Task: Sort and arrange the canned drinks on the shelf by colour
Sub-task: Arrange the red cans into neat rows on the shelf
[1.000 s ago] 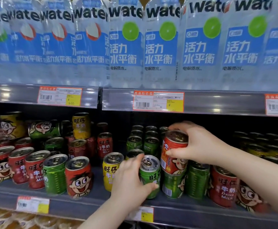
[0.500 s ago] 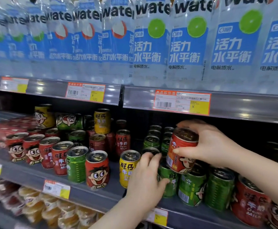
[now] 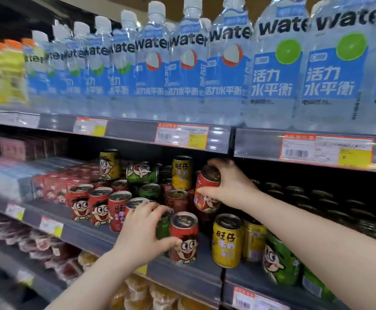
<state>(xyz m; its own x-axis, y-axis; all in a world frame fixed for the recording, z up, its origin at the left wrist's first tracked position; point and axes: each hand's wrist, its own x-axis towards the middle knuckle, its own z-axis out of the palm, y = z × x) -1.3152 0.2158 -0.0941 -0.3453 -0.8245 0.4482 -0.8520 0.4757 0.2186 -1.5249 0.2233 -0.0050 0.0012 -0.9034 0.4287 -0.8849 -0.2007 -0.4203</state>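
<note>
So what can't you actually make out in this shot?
Head view only:
1. Green can gripped by the left hand: fingers cover most of it, label hidden.
2. Dark cans right of the right hand, which holds a red can: shelf shadow hides their colours.
3. Price tags: motion blur, print unreadable.
4. Packs at far left: blurred, contents unclear.

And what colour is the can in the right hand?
The can in the right hand is red, clearest in the head view.
</note>
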